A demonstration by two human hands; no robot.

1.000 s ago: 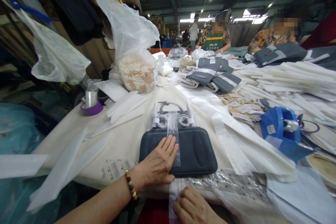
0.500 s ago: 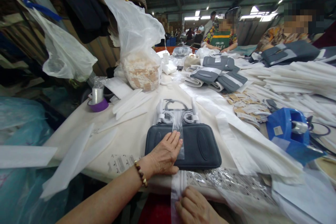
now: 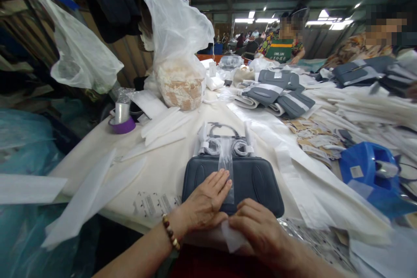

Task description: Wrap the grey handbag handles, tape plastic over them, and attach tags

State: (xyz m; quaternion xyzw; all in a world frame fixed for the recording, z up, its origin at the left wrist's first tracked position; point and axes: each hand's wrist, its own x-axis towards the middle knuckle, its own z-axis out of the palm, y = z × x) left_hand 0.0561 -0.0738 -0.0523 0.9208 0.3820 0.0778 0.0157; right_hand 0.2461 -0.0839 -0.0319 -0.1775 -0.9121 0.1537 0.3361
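With fingers flat and close together, pressing the left hand [image 3: 208, 202] down on the middle of a dark slate handbag [image 3: 256, 178] in the head view, grasping nothing, partly over a clear plastic strip [image 3: 227, 156]. At the near edge of the same bag, curling the right hand [image 3: 260, 230] inward, with thumb and fingers apparently pinching a translucent strip end [image 3: 232, 239], free tip hanging below. Cannot tell from here if continuous with the strip on top. Seen lying flat near the front edge of a cream-covered table [image 3: 169, 163], with pale wrapped strap coils [image 3: 241, 147] just beyond the body, on the side away from the wearer. By judgement, at the stage of fitting the strip around the bag: end in the fingers, not yet laid down on the upper face. Calling next, most likely, for a firm left palm against sliding, a straight, taut pull with the right fingers, and a smooth press without wrinkles. Farther out, with a blue tape dispenser [image 3: 365, 156] to the right, white foam strips [image 3: 94, 202] to the left, and more slate bags [image 3: 265, 93] heaped well beyond.
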